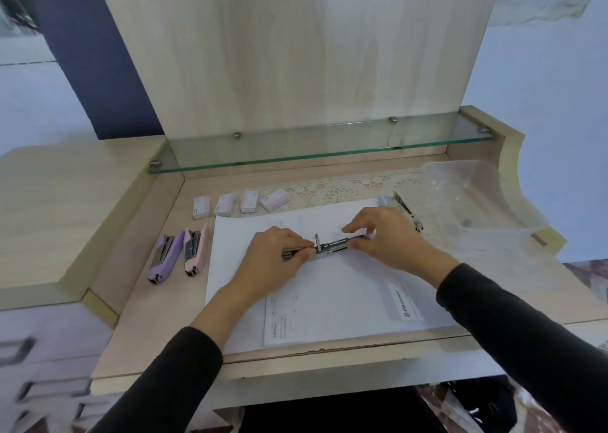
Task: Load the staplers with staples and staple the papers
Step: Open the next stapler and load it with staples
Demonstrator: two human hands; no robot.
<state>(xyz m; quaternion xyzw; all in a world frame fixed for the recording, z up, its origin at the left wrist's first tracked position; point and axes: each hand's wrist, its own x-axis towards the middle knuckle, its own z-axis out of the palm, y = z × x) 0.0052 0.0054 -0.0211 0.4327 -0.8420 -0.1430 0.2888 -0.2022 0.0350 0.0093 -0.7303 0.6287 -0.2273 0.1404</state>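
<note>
An opened stapler [332, 245] lies flat on the white papers [329, 294] in the middle of the desk, its metal magazine exposed. My left hand [276, 261] grips its left end with fingers closed. My right hand [388, 235] pinches its right end. A purple stapler [164, 256] and a pink stapler [195, 250] lie side by side left of the papers. A light blue stapler [399, 207] lies opened behind my right hand. Several small staple boxes [227, 205] stand in a row at the back.
A clear plastic container [473, 195] sits at the back right on a lace mat [345, 185]. A glass shelf [316, 146] runs above the desk's rear. Drawers [39, 366] are at the lower left.
</note>
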